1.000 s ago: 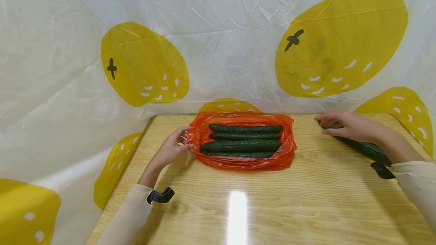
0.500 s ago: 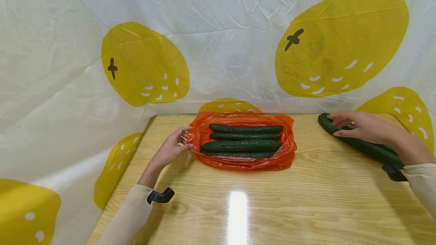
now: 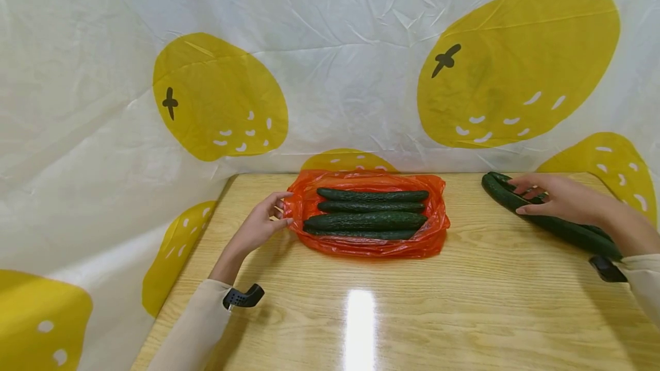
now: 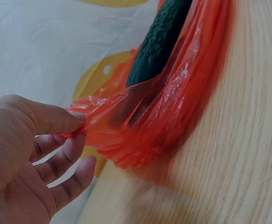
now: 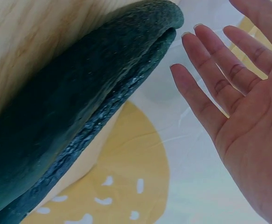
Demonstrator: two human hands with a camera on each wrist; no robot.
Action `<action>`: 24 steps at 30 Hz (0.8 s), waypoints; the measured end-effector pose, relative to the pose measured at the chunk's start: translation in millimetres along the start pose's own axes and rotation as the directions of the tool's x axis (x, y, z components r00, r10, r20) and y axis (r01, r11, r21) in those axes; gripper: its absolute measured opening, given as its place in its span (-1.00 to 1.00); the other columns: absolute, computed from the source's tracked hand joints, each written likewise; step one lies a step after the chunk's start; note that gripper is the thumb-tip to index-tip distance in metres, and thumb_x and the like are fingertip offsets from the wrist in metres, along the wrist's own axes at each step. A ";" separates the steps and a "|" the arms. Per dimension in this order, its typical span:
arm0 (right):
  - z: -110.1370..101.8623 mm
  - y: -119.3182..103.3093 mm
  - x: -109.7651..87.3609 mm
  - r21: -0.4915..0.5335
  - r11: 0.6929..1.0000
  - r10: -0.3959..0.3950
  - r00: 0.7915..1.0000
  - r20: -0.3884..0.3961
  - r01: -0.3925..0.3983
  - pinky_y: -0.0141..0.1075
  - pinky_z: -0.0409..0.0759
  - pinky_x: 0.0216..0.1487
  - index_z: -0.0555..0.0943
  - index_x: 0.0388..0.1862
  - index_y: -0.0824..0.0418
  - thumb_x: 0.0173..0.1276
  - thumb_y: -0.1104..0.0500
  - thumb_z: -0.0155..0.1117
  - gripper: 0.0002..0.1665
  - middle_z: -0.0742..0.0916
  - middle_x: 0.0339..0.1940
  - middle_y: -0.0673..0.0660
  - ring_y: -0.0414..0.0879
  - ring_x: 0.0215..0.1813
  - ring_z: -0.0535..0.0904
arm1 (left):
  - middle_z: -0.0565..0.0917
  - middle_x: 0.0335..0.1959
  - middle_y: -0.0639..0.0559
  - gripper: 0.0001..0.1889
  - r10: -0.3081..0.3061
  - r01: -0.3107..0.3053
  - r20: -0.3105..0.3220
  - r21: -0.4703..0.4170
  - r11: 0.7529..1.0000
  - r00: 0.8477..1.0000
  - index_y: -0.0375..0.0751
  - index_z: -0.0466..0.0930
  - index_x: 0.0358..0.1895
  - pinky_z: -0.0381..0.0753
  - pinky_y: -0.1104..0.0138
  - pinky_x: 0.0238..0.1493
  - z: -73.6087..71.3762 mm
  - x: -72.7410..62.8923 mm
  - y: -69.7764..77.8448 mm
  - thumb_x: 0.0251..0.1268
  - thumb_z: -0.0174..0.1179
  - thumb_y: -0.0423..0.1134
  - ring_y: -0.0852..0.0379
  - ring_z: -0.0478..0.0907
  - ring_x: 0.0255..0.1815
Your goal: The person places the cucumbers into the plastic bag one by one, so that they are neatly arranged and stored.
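Several dark green cucumbers (image 3: 366, 221) lie side by side in an open red plastic bag (image 3: 381, 249) at the table's back middle. My left hand (image 3: 260, 222) holds the bag's left end. In the left wrist view, thumb and finger pinch the thin plastic (image 4: 108, 114), and one cucumber (image 4: 156, 46) shows past the rim. On the right, two more cucumbers lie together at a slant, the nearer cucumber (image 3: 572, 233) and a bumpy one (image 5: 91, 123) against it. Over them hovers my right hand (image 3: 569, 199), its fingers spread and holding nothing in the right wrist view.
The wooden table (image 3: 443, 314) ends at the back against a white sheet (image 3: 350, 96) printed with yellow fruit shapes. The sheet also borders the left side. Each wrist carries a black strap device (image 3: 243, 296).
My right hand has drawn back to the right and slightly toward me, so more of the two right-hand cucumbers shows. The left hand and the bag have stayed in place.
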State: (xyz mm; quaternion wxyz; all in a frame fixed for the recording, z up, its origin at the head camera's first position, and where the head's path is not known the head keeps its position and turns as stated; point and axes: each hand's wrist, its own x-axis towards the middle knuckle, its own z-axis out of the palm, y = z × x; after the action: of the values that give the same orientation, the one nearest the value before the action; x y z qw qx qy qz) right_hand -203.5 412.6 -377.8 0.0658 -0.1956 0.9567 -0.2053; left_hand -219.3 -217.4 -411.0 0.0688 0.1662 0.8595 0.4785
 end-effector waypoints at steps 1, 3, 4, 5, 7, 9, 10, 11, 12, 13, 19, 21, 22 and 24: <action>0.8 1.7 -0.6 0.003 1.000 0.001 1.000 0.000 -0.001 -0.21 0.66 -0.11 0.40 0.43 0.35 0.32 0.07 0.48 -0.21 0.60 0.28 0.36 -0.01 0.06 0.64 | 0.45 -0.05 -0.31 -0.39 0.000 0.000 -0.002 0.001 1.000 1.000 -0.29 0.35 0.45 0.48 0.41 -0.35 0.1 1.5 -4.5 0.33 0.26 -0.51 -0.12 0.46 -0.16; 2.2 4.6 -2.0 0.004 1.000 0.001 1.000 -0.004 -0.001 -0.22 0.67 -0.12 0.42 0.41 0.37 0.31 0.09 0.48 -0.22 0.60 0.27 0.36 -0.07 0.05 0.63 | 0.45 -0.05 -0.27 -0.39 0.006 -0.006 -0.005 -0.006 1.000 1.000 -0.24 0.37 0.44 0.49 0.41 -0.35 -0.1 2.1 -7.6 0.33 0.28 -0.49 -0.09 0.46 -0.16; 2.8 5.9 -2.8 0.000 1.000 0.001 1.000 -0.004 -0.001 -0.22 0.66 -0.13 0.42 0.40 0.38 0.31 0.09 0.49 -0.22 0.60 0.27 0.37 -0.08 0.04 0.63 | 0.46 -0.06 -0.26 -0.39 0.010 -0.010 -0.006 -0.011 1.000 1.000 -0.22 0.37 0.44 0.50 0.40 -0.34 -0.3 2.3 -8.5 0.33 0.28 -0.48 -0.08 0.46 -0.16; 3.3 7.1 -3.5 -0.007 1.000 0.002 1.000 -0.004 -0.002 -0.23 0.66 -0.13 0.43 0.39 0.38 0.31 0.08 0.49 -0.23 0.61 0.25 0.37 -0.06 0.04 0.63 | 0.46 -0.06 -0.24 -0.39 0.013 -0.013 -0.007 -0.014 1.000 1.000 -0.20 0.38 0.43 0.51 0.40 -0.35 -0.5 2.3 -9.4 0.33 0.29 -0.47 -0.07 0.47 -0.17; 4.0 8.9 -5.0 -0.016 1.000 0.009 1.000 0.000 -0.009 -0.23 0.66 -0.13 0.42 0.39 0.39 0.31 0.07 0.48 -0.22 0.62 0.24 0.37 0.04 0.05 0.64 | 0.46 -0.08 -0.20 -0.40 0.020 -0.020 -0.009 -0.023 1.000 1.000 -0.16 0.41 0.42 0.52 0.39 -0.35 -1.0 2.0 -10.6 0.32 0.31 -0.46 -0.06 0.47 -0.18; 4.2 9.9 -6.8 -0.025 0.999 0.021 1.000 0.008 -0.020 -0.23 0.66 -0.12 0.41 0.40 0.39 0.32 0.05 0.48 -0.21 0.63 0.21 0.37 0.15 0.06 0.64 | 0.46 -0.10 -0.18 -0.40 0.027 -0.028 -0.010 -0.024 0.999 1.000 -0.16 0.42 0.40 0.54 0.39 -0.35 -1.3 1.8 -10.8 0.31 0.31 -0.47 -0.05 0.48 -0.19; 4.4 10.7 -7.6 -0.031 0.999 0.027 1.000 0.013 -0.027 -0.22 0.65 -0.11 0.40 0.41 0.39 0.33 0.04 0.47 -0.20 0.64 0.20 0.36 0.21 0.07 0.63 | 0.46 -0.11 -0.17 -0.41 0.031 -0.031 -0.010 -0.023 0.999 0.999 -0.16 0.42 0.40 0.54 0.39 -0.35 -1.3 2.0 -11.0 0.30 0.31 -0.47 -0.05 0.49 -0.19; 4.6 11.4 -8.3 -0.038 0.999 0.033 0.999 0.017 -0.032 -0.21 0.65 -0.11 0.40 0.41 0.39 0.34 0.04 0.46 -0.20 0.65 0.19 0.36 0.23 0.07 0.63 | 0.46 -0.11 -0.16 -0.41 0.032 -0.033 -0.010 -0.022 0.999 0.999 -0.16 0.42 0.40 0.55 0.39 -0.35 -1.2 2.1 -11.2 0.30 0.31 -0.47 -0.05 0.49 -0.20; 4.8 12.1 -9.2 -0.040 0.998 0.039 0.999 0.020 -0.038 -0.19 0.65 -0.11 0.40 0.42 0.40 0.34 0.03 0.46 -0.19 0.65 0.18 0.36 0.24 0.07 0.63 | 0.46 -0.12 -0.16 -0.41 0.034 -0.035 -0.010 -0.022 0.999 0.999 -0.17 0.42 0.39 0.55 0.39 -0.35 -1.3 2.2 -11.4 0.30 0.31 -0.48 -0.05 0.49 -0.20; 5.1 12.8 -9.7 -0.042 0.998 0.047 0.999 0.027 -0.046 -0.15 0.65 -0.10 0.38 0.42 0.41 0.34 0.03 0.45 -0.18 0.65 0.18 0.37 0.24 0.07 0.63 | 0.47 -0.12 -0.16 -0.41 0.035 -0.035 -0.011 -0.020 0.999 0.999 -0.17 0.42 0.39 0.55 0.39 -0.35 -1.3 2.5 -11.8 0.30 0.31 -0.48 -0.05 0.49 -0.20; 8.0 17.4 -11.5 -0.029 0.995 0.094 0.993 0.070 -0.092 0.09 0.63 -0.06 0.34 0.42 0.49 0.37 0.00 0.43 -0.14 0.59 0.21 0.48 0.31 0.10 0.62 | 0.47 -0.13 -0.15 -0.41 0.033 -0.033 -0.010 -0.020 0.999 0.999 -0.17 0.42 0.39 0.54 0.39 -0.35 -1.3 2.8 -12.8 0.30 0.31 -0.48 -0.06 0.48 -0.20; 8.8 18.6 -12.0 -0.026 0.995 0.098 0.993 0.072 -0.097 0.09 0.63 -0.06 0.35 0.40 0.49 0.36 0.00 0.43 -0.15 0.58 0.23 0.49 0.31 0.11 0.61 | 0.47 -0.13 -0.16 -0.41 0.033 -0.033 -0.010 -0.023 0.999 0.999 -0.18 0.43 0.39 0.54 0.39 -0.35 -1.0 2.8 -12.9 0.30 0.31 -0.48 -0.06 0.48 -0.21; 9.1 19.1 -12.2 -0.030 0.995 0.098 0.993 0.072 -0.096 0.06 0.64 -0.07 0.36 0.40 0.48 0.36 -0.01 0.43 -0.16 0.58 0.24 0.48 0.31 0.11 0.61 | 0.47 -0.13 -0.16 -0.41 0.032 -0.033 -0.010 -0.024 0.999 0.999 -0.17 0.43 0.39 0.54 0.39 -0.35 -0.9 2.8 -12.9 0.30 0.31 -0.48 -0.05 0.49 -0.21; 9.6 20.3 -12.7 -0.031 0.995 0.095 0.993 0.070 -0.093 0.01 0.65 -0.08 0.39 0.38 0.47 0.36 -0.01 0.44 -0.18 0.58 0.25 0.48 0.30 0.11 0.62 | 0.47 -0.13 -0.16 -0.41 0.030 -0.031 -0.009 -0.025 0.999 1.000 -0.17 0.42 0.39 0.55 0.39 -0.34 -0.7 2.6 -12.9 0.30 0.31 -0.48 -0.05 0.49 -0.21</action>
State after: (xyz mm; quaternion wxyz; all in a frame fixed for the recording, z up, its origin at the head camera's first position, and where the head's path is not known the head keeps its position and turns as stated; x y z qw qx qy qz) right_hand -197.0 431.3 -394.5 0.1065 -0.1586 0.9647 -0.1814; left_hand -224.7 -223.3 -421.3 0.0600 0.1764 0.8510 0.4910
